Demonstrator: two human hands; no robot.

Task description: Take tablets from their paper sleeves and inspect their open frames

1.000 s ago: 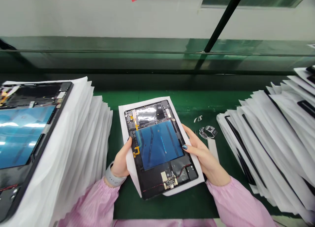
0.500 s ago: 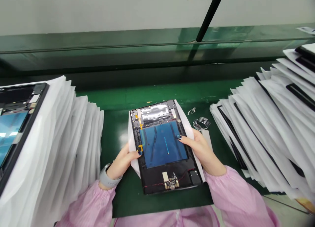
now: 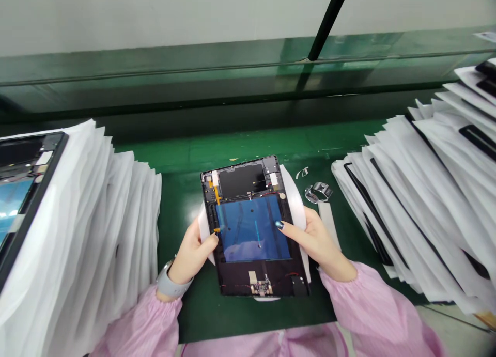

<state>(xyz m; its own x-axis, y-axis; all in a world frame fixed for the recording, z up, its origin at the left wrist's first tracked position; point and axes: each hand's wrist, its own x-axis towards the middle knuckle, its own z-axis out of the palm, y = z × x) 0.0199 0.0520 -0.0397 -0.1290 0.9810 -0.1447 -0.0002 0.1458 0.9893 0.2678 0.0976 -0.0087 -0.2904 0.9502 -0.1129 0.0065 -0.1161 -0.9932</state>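
Note:
An opened tablet [image 3: 251,233] shows its inside: a blue-filmed battery, orange flex cable, and a small circuit board near its lower edge. White sheet material [image 3: 295,197] sticks out behind it on both sides. My left hand [image 3: 196,247] grips the tablet's left edge, thumb on the rim and fingers hidden beneath. On the right edge, my right hand [image 3: 315,238] is closed round the tablet, its thumb lying over the battery's edge. The tablet is held over the dark green table top and slants a little.
Tall stacks of white-wrapped tablets stand left [image 3: 104,228] and right [image 3: 418,207]. Another opened tablet [image 3: 29,191] lies atop the left stack. A metal watch-like object [image 3: 320,191], a pale strip [image 3: 328,225] and a scrap [image 3: 302,173] lie right of the tablet.
The tablet has tilted and shifted slightly left in my hands. Its upper silvery area now looks dark, and the white sheet shows differently around it. Both hands keep their hold.

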